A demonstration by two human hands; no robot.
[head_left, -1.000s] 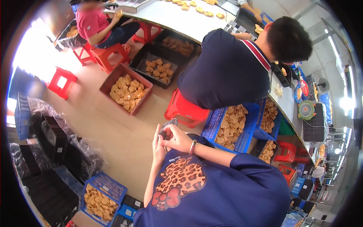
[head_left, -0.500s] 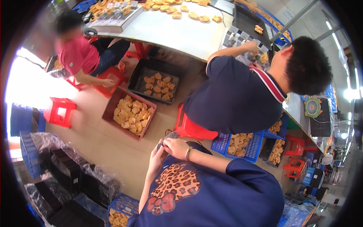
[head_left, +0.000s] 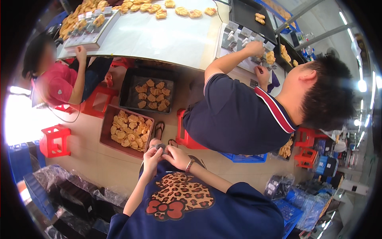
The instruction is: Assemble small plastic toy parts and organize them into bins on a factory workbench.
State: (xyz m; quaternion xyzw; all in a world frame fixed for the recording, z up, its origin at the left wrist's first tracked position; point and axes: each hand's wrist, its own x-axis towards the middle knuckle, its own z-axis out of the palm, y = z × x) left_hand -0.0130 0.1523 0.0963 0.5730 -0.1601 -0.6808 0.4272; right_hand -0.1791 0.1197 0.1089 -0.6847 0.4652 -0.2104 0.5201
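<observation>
Just in front of my body, my left hand (head_left: 151, 160) and my right hand (head_left: 177, 158) meet with their fingers closed on a small dark grey piece (head_left: 160, 147). It looks soft and bunched up, but its kind is not clear. Part of it is covered by my fingers. Beyond my hands, slightly left, stands a reddish-brown bin (head_left: 104, 140) of yellowish, irregular flat pieces (head_left: 129, 129). A black tray (head_left: 126, 104) with browner pieces lies behind that bin.
A person in a dark blue shirt (head_left: 238, 111) works at the white table (head_left: 171, 40) on the right. Another person in pink (head_left: 59, 89) sits at left. Red stools (head_left: 55, 140), a blue crate (head_left: 243, 157) and plastic-wrapped black trays (head_left: 73, 199) stand around me.
My view has shifted and both hands now sit nearer the reddish-brown bin. The grey piece looks more bunched up. The person in pink has raised an arm toward the table.
</observation>
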